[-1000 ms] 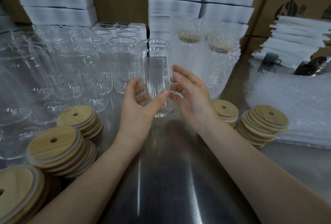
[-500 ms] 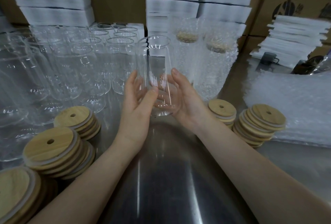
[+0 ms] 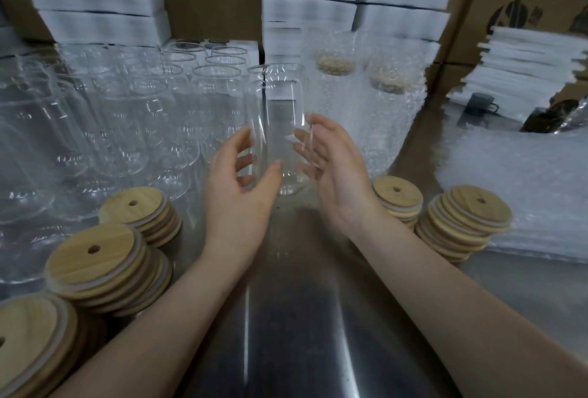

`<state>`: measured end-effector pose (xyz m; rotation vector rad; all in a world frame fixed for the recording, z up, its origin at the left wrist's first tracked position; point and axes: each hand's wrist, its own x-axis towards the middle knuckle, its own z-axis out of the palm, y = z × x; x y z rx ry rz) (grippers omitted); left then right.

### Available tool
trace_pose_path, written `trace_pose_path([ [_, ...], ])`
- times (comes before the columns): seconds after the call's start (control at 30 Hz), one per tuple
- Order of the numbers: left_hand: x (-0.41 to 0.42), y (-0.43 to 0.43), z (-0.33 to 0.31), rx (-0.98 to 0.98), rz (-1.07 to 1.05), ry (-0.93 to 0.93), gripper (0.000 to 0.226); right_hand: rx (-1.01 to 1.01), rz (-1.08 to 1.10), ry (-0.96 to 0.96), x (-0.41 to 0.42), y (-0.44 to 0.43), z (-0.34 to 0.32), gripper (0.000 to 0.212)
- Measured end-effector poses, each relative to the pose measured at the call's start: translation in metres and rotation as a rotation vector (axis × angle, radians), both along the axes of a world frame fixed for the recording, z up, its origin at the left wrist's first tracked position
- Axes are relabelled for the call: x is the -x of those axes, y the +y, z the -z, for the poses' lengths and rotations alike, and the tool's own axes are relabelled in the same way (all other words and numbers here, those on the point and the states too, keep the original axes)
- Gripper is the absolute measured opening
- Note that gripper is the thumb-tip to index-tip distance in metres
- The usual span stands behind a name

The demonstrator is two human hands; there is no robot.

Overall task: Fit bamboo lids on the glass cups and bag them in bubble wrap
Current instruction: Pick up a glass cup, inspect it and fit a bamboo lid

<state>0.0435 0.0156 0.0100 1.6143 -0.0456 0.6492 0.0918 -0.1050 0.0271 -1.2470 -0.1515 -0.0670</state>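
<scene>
On the steel table (image 3: 302,318), empty glasses (image 3: 127,117) are massed at left, partly cut off; two lidded cups (image 3: 335,79) behind are blurred by bubble wrap (image 3: 394,143). One empty glass cup (image 3: 276,105) is stood upright between the hands: right hand (image 3: 334,171) spread open beside it, left hand (image 3: 235,200) curved round it, contact indiscernible.

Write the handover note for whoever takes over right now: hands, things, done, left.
Left hand: thumb and fingers round the cup, low on it.
Right hand: fingers straight against the cup's right side.
Cup: upright, no lid; I cannot tell whether it rests on the table.
Lids: stacks on both sides of the arms.
Bags: piled at right.
Done: two bagged cups with lids stand behind.
To do: lid this cup, bag it, then the bare cups at left.
</scene>
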Motion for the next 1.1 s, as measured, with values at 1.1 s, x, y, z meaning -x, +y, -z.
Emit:
trace_pose_path([
  [1.1,-0.0053,0.0016,-0.0017,0.399,0.263,0.124,0.052,-0.061,-0.403,0.165,0.0042,-0.0023,-0.0021,0.033],
])
